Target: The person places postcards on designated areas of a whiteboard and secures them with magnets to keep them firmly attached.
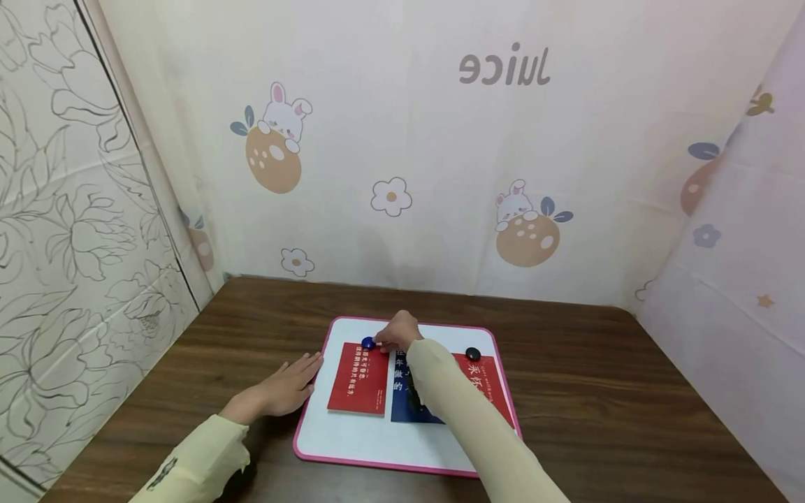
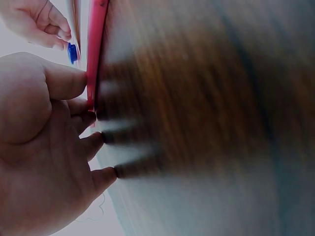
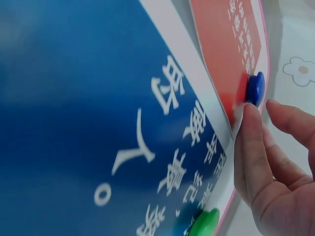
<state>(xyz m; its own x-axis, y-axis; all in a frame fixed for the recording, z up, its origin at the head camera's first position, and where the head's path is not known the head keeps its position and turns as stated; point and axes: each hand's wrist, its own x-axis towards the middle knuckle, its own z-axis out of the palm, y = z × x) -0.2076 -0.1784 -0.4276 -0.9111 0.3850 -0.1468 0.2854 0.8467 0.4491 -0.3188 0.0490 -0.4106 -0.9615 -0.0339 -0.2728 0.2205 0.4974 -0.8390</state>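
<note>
A whiteboard (image 1: 352, 447) with a pink rim lies on the table, bearing a left red card (image 1: 358, 381), a blue card (image 1: 402, 405) and a right red card (image 1: 497, 391). A blue magnet (image 3: 256, 89) sits at the top edge of the left red card. My right hand (image 1: 399, 332) is just right of it; in the right wrist view the fingertips meet or nearly meet its near side, with thumb and fingers apart and not around it. My left hand (image 1: 286, 386) rests with fingers extended at the board's left edge, thumb by the pink rim (image 2: 93, 59).
A black magnet (image 1: 473, 354) is at the top of the right red card. By the blue card's top stands a green magnet (image 3: 205, 223), hidden from the head view. The brown wooden table (image 1: 597, 419) meets a printed curtain (image 1: 390, 140) behind.
</note>
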